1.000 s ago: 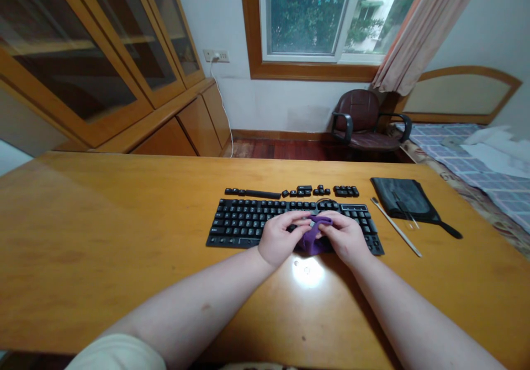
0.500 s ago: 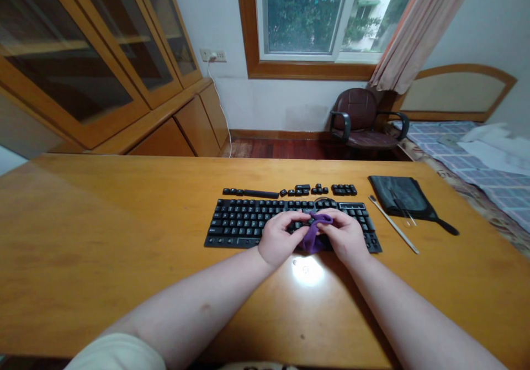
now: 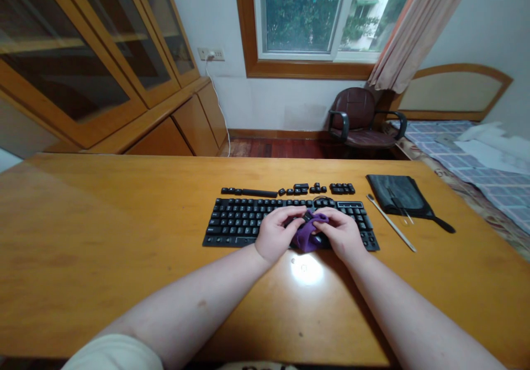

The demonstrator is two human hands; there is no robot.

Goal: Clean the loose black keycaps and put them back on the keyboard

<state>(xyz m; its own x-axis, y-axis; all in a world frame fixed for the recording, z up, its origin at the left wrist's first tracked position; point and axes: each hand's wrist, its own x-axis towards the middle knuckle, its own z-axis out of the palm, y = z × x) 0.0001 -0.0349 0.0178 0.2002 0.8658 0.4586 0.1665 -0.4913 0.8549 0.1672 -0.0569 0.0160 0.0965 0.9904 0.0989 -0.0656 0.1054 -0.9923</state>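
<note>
A black keyboard (image 3: 238, 223) lies on the wooden desk with its bottom row of keys partly bare. Over its right half, my left hand (image 3: 276, 232) pinches a small black keycap (image 3: 307, 216) between thumb and fingers. My right hand (image 3: 342, 234) is closed on a purple cloth (image 3: 306, 238), which is bunched against the keycap and hangs down toward the keyboard's front edge. Behind the keyboard, loose keycaps (image 3: 301, 189) and a long spacebar (image 3: 259, 193) lie in a row. My hands hide part of the keys.
Right of the keyboard lie a thin brush (image 3: 391, 223) and a folded black cloth (image 3: 408, 193) with a wire tool (image 3: 401, 207) and a dark handle (image 3: 443, 225) on or beside it. Beyond the desk (image 3: 124, 221) stand a chair (image 3: 358, 116), a bed and a glass-fronted cabinet.
Both hands remain over the keyboard. The fingers and purple cloth have shifted slightly, and the black keycap between them now shows more clearly. The view has moved a little.
</note>
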